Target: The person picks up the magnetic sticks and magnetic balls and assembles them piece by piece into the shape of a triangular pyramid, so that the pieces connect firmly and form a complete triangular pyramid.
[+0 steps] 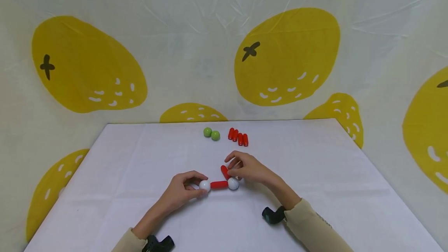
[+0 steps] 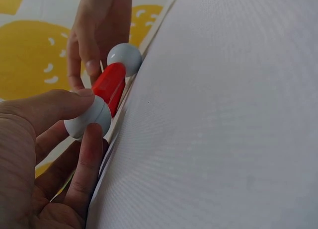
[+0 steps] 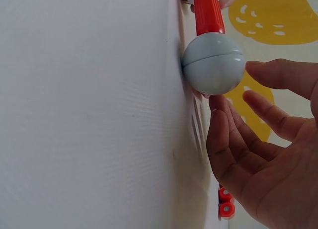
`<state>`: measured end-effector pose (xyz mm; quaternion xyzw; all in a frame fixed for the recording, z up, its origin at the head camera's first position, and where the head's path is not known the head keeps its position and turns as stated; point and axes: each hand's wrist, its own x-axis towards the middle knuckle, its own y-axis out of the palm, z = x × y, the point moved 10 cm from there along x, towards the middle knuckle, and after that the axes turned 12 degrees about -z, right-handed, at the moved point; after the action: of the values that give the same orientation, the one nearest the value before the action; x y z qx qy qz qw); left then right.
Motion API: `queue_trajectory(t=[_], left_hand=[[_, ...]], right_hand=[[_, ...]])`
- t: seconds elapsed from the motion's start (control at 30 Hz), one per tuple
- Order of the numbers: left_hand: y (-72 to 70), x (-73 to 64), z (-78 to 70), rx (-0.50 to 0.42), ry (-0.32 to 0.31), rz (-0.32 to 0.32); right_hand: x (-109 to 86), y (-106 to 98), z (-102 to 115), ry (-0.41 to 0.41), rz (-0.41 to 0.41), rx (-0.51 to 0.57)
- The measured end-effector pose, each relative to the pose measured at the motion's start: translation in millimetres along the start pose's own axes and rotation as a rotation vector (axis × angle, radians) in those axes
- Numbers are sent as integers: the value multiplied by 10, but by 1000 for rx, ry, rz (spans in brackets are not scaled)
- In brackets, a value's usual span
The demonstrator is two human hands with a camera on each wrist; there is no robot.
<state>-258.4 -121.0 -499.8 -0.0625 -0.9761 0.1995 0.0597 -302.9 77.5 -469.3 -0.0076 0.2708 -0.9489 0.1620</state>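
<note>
Centrally, a red rod (image 1: pixel 219 184) bridges two white balls (image 1: pixel 204 185), the left hand (image 1: pixel 181 189) pinching the nine-o'clock one. The right hand (image 1: pixel 249 167) spreads loosely by the three-o'clock ball and a second rod (image 1: pixel 224 171); green balls (image 1: pixel 215 135) lie toward twelve

From the head, we look forward and down from farther back, the lemon-print backdrop (image 1: pixel 199 69) toward twelve o'clock and the table (image 1: pixel 297 158) toward six. At the left wrist we sit close and tipped sideways, the table at three o'clock, the left hand (image 2: pixel 44 119) at eight; at the right wrist, also close, the table lies at nine, the right hand (image 3: pixel 271 154) at four. Both wrist views share one red rod (image 1: pixel 219 185) between two white balls (image 3: pixel 213 65), seen from opposite ends.
</note>
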Motion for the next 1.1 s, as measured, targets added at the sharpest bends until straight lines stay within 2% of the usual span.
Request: queue_trajectory(t=[0.4,0.53,0.93,1.1], left_hand=[[19,-9,39,6,-1,-12],[35,-13,33,9,19,-5],[35,-14,39,8,2,-9],[44,-15,46,3,11,-5]], right_hand=[[-4,-45,37,-29,8,31],[1,-93,44,-34,-6,28],[123,-352,145,-85,-45,-30],[241,-486,134,-69,-76,-64]])
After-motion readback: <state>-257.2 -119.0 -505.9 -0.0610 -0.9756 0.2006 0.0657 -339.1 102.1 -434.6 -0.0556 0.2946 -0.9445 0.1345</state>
